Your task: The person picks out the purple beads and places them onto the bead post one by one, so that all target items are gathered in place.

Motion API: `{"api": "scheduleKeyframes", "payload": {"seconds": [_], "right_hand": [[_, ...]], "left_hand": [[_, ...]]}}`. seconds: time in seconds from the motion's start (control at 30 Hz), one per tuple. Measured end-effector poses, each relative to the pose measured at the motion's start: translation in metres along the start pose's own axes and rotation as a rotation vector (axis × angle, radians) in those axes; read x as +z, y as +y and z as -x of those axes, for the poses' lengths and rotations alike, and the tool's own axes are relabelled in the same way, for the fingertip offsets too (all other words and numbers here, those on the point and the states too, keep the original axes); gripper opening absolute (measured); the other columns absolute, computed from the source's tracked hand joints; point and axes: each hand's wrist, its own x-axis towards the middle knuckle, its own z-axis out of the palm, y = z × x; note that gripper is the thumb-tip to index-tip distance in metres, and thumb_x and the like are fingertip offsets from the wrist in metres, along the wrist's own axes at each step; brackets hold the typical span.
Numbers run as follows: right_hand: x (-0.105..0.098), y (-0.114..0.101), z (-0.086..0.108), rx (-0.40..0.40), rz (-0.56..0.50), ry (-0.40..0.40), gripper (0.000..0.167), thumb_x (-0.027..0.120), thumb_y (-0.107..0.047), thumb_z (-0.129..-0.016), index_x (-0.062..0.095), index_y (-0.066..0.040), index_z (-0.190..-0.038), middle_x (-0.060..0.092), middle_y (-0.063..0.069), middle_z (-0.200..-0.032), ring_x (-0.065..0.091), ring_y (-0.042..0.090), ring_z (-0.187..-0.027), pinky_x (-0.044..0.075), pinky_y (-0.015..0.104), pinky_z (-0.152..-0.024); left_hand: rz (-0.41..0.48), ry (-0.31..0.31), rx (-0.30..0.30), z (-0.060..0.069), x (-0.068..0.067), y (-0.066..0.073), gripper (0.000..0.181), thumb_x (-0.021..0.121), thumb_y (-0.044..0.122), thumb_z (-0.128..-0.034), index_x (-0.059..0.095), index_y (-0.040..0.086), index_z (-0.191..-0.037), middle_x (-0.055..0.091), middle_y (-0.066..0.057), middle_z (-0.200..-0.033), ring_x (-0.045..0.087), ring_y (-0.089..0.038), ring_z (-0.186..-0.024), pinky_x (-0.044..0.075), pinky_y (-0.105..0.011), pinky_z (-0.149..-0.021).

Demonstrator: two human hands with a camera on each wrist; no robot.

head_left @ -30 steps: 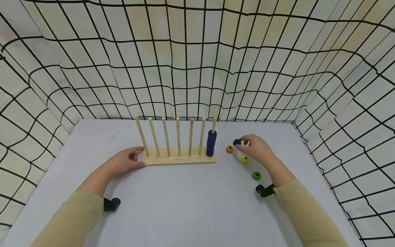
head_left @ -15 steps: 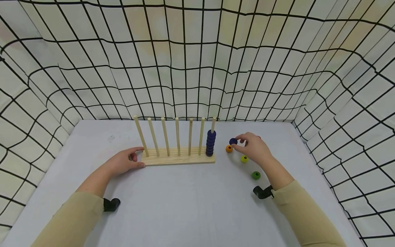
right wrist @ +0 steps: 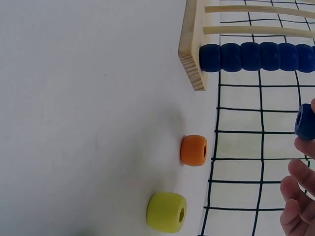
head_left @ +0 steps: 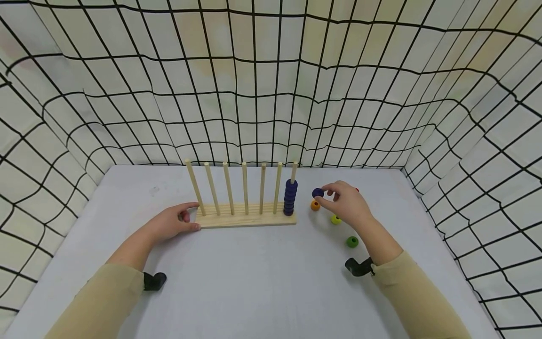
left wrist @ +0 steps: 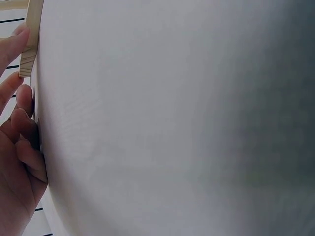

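A wooden peg rack with a row of upright pegs stands on the white table. Its rightmost peg bears a stack of several dark blue beads; the other pegs are bare. My left hand grips the left end of the base between thumb and index finger, and the left wrist view shows that wooden end. Between thumb and fingertips my right hand pinches one dark blue bead, held above the table to the right of the stack. In the right wrist view this bead is apart from the rack.
Below the right hand lie an orange bead, a yellow bead and a green bead. A bit of red shows behind the hand, mostly hidden. Black-gridded white walls surround the table's back and sides.
My right hand has moved a little to the left with the blue bead, toward the rack. A bit of red has come into sight behind it. The left hand has stayed on the base.
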Motion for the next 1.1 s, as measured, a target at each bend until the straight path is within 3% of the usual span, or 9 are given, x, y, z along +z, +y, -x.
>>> {"api": "scheduleKeyframes", "payload": {"seconds": [1.1], "right_hand": [[-0.016, -0.037, -0.008, 0.008, -0.066, 0.085, 0.048, 0.067, -0.048, -0.092, 0.066, -0.014, -0.126, 0.062, 0.007, -0.112, 0.054, 0.023, -0.094, 0.046, 0.038, -0.073]], "left_hand": [[-0.001, 0.0, -0.006, 0.0, 0.0, 0.001, 0.076, 0.078, 0.034, -0.0852, 0.044, 0.002, -0.145, 0.051, -0.006, -0.09, 0.046, -0.019, -0.078, 0.036, -0.035, -0.07]]}}
